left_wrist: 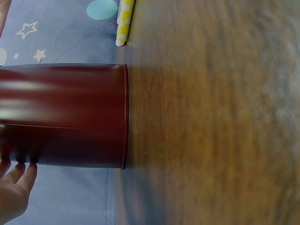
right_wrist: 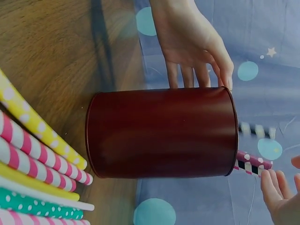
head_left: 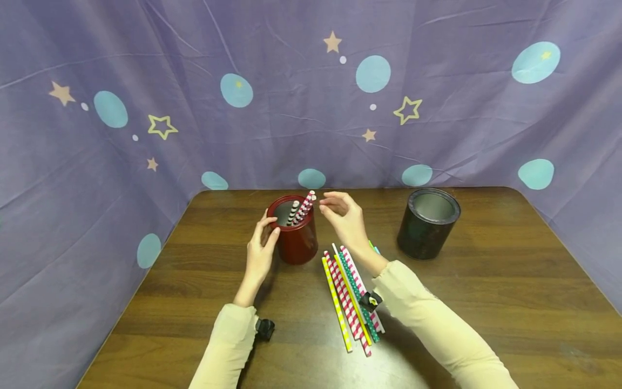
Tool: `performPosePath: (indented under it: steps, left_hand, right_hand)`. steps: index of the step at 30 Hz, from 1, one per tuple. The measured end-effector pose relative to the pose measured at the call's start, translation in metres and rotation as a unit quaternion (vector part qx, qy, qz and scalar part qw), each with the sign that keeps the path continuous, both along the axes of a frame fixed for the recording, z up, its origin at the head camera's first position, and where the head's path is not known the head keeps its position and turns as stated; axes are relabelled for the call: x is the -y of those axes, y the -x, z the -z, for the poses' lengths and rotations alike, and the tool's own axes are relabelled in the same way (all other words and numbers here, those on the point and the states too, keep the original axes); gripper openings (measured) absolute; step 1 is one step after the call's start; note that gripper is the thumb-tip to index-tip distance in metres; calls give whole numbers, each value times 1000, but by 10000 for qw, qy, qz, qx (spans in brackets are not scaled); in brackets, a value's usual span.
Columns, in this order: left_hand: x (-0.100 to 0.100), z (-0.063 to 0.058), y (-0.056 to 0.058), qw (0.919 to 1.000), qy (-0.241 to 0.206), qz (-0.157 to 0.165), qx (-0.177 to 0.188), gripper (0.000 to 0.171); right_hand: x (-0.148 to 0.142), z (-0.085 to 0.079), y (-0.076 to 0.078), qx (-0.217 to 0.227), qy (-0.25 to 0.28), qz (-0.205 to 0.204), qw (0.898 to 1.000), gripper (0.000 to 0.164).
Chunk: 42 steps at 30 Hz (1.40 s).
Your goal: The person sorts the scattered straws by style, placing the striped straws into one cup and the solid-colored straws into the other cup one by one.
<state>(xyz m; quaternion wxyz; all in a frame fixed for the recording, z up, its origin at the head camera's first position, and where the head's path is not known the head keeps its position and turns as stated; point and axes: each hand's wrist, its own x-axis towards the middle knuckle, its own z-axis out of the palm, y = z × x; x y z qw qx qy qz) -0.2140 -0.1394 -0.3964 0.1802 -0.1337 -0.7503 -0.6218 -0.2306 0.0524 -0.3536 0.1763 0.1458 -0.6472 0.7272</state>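
A dark red can [head_left: 297, 243] stands upright with a few paper straws leaning inside it, among them a black-and-white striped straw [head_left: 293, 212] and a pink-patterned straw [head_left: 306, 202]. My left hand [head_left: 259, 254] rests its fingertips against the can's left side, close to the rim. In the right wrist view the left hand [right_wrist: 192, 42] has its fingers fairly straight along the can wall. My right hand [head_left: 347, 219] hovers right of the can's mouth, fingers loosely bent and nothing between them. Its fingertips [right_wrist: 266, 180] are right at the ends of the leaning straws.
A pile of paper straws [head_left: 347, 302], yellow, pink-striped, green-dotted and white, lies on the wooden table [head_left: 170, 313] under the right forearm. At the back right stands a black can [head_left: 423, 237]. A patterned purple cloth [head_left: 291, 146] hangs behind the table.
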Motion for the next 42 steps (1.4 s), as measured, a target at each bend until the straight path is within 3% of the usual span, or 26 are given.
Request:
performPosePath:
  steps: [12, 17, 26, 34, 42]
  left_hand:
    - [0, -1, 0, 10000, 21, -21, -13, 31]
    - [0, 0, 0, 10000, 11, -17, -53, 30]
    - [0, 1, 1, 9999, -26, 13, -103, 29]
    - [0, 1, 1, 10000, 13, 9, -64, 30]
    - [0, 1, 1, 10000, 68, -8, -42, 30]
  right_hand:
    - [-19, 9, -8, 258, -258, -340, 9988, 22]
    - [-28, 11, -13, 348, -633, -455, 9963, 21]
    - [-43, 15, -20, 533, -1640, -751, 9821, 23]
    - [-52, 22, -22, 562, -1996, -964, 9735, 23]
    - [-58, 31, -23, 681, -2521, -1152, 9584, 23]
